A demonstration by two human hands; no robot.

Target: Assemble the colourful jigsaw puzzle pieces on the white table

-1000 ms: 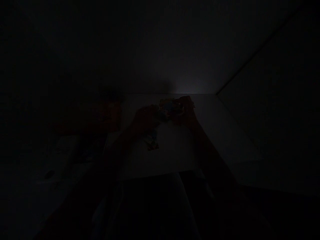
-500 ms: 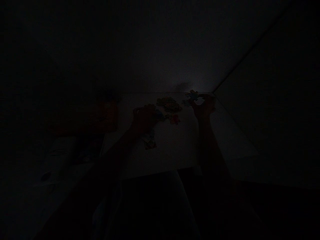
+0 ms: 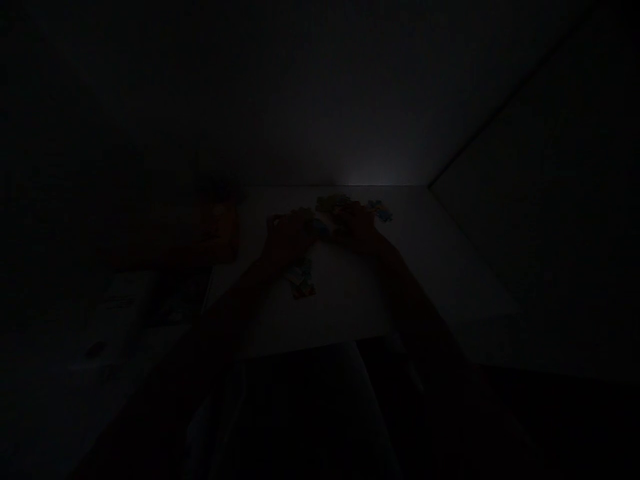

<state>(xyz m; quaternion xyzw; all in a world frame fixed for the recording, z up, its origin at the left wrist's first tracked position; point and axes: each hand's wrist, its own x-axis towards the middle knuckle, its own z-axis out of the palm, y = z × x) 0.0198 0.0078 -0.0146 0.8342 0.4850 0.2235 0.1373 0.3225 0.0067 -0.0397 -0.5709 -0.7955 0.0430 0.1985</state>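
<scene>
The picture is very dark. Puzzle pieces lie on a pale table (image 3: 350, 300). My left hand (image 3: 289, 237) rests at the pieces left of the middle, beside a bluish piece (image 3: 319, 229); its fingers are too dark to read. Below that hand lies a small group of joined-looking pieces (image 3: 303, 280). My right hand (image 3: 356, 227) is over the middle pieces, close to the left hand, its fingertips hidden in the dark. A greenish cluster (image 3: 330, 201) shows just behind it, and bluish pieces (image 3: 381, 211) lie to its right.
A wall (image 3: 370, 147) rises behind the table's back edge. At the left stands an orange-brown object (image 3: 220, 230), too dim to name. Nearer, on the left, is a dark flat rectangle (image 3: 177, 297) beside pale, paper-like shapes.
My right hand has moved left from the back right pieces to the middle ones. A bluish piece at its fingertips earlier now appears lower, on the table. My left hand has barely moved.
</scene>
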